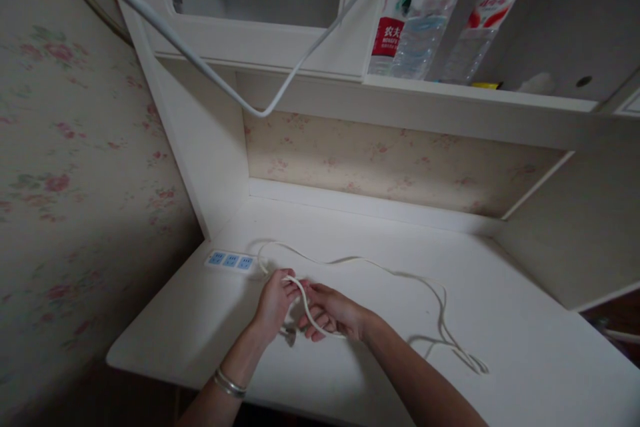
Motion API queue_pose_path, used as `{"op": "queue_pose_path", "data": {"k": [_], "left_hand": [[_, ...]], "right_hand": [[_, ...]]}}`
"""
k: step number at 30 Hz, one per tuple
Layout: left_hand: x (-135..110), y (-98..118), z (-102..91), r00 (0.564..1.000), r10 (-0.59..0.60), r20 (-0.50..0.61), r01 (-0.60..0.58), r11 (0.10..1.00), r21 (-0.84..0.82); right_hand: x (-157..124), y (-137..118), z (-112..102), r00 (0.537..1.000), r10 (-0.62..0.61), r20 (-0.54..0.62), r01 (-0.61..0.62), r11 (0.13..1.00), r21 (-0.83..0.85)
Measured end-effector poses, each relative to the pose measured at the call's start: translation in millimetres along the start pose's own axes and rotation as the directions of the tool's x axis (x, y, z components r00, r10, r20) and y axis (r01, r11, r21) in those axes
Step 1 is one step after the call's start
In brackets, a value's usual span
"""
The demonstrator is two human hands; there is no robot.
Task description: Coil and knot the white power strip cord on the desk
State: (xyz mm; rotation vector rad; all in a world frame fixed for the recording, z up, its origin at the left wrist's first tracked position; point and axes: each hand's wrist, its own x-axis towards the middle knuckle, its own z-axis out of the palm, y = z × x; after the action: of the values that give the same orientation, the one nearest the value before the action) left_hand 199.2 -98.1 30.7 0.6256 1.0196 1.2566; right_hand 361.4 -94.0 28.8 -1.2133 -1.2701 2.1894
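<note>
A white power strip (210, 261) with blue socket faces lies at the left of the white desk (380, 367). Its off-white power cord (367, 259) leaves the strip and loops across the desk to the right. Beside the strip, my left hand (274, 303) pinches a section of this cord between thumb and fingers. My right hand (337, 310) is close against it, thumb and index near the left fingertips, with the cord curving over its loosely curled fingers. Below the left hand hangs the plug (290, 336), partly hidden.
A white shelf unit (300, 83) rises over the desk, with several clear plastic bottles (425, 33) on its right shelf. A thick white cable (200, 67) hangs across the upper view. Floral wallpaper (75, 180) covers the left wall. The desk's front edge is close to my forearms.
</note>
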Motion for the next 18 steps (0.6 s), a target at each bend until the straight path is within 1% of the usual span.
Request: {"op": "queue_pose_path", "data": {"k": [2, 3, 4, 6, 7, 9, 11, 12, 13, 14, 15, 16, 17, 18], "left_hand": [[-2, 2, -2.2, 1.0, -0.015, 0.003, 0.014, 0.999, 0.036], [-2, 3, -3.3, 1.0, -0.017, 0.009, 0.016, 0.998, 0.056], [-3, 4, -4.4, 1.0, -0.019, 0.021, 0.017, 0.998, 0.068], [-3, 5, -6.5, 0.997, -0.03, 0.07, 0.025, 0.998, 0.059], [-3, 6, -7.7, 0.994, -0.033, 0.099, 0.03, 0.999, 0.04], [-3, 4, -10.5, 0.99, -0.045, 0.132, 0.045, 0.999, 0.003], [-1, 1, -14.5, 0.988, -0.066, 0.141, 0.063, 0.998, 0.029], [-1, -1, -17.2, 0.987, -0.079, 0.137, 0.067, 0.994, 0.09], [0, -3, -20.2, 0.989, -0.084, 0.123, 0.061, 0.981, 0.187], [0, -3, -23.6, 0.993, -0.071, 0.097, 0.037, 0.949, 0.314], [0, -3, -27.0, 0.998, -0.025, 0.064, -0.007, 0.89, 0.456], [0, -2, -30.3, 0.998, 0.059, 0.036, -0.068, 0.8, 0.596], [0, 0, -33.3, 0.984, 0.173, 0.03, -0.142, 0.683, 0.717], [-1, 2, -35.7, 0.952, 0.3, 0.054, -0.219, 0.549, 0.807]], "right_hand": [[3, -3, 3, 0.999, -0.025, 0.036, 0.023, 0.998, 0.057], [5, -5, 5, 0.998, -0.059, 0.035, 0.056, 0.995, 0.086], [7, -7, 6, 0.995, -0.103, 0.008, 0.102, 0.989, 0.106], [9, -10, 8, 0.971, -0.213, -0.11, 0.223, 0.971, 0.092], [10, -11, 7, 0.942, -0.278, -0.189, 0.292, 0.955, 0.048], [10, -15, 2, 0.853, -0.41, -0.323, 0.4, 0.911, -0.1], [7, -19, -7, 0.755, -0.541, -0.37, 0.472, 0.841, -0.265], [4, -22, -13, 0.709, -0.597, -0.376, 0.5, 0.801, -0.328], [1, -24, -18, 0.669, -0.64, -0.378, 0.526, 0.767, -0.367], [-3, -27, -22, 0.636, -0.667, -0.388, 0.549, 0.744, -0.379], [-6, -30, -26, 0.613, -0.677, -0.407, 0.567, 0.736, -0.369], [-10, -32, -29, 0.597, -0.675, -0.433, 0.582, 0.736, -0.345], [-13, -34, -31, 0.585, -0.668, -0.46, 0.594, 0.739, -0.317], [-16, -36, -32, 0.574, -0.661, -0.484, 0.604, 0.741, -0.295]]}}
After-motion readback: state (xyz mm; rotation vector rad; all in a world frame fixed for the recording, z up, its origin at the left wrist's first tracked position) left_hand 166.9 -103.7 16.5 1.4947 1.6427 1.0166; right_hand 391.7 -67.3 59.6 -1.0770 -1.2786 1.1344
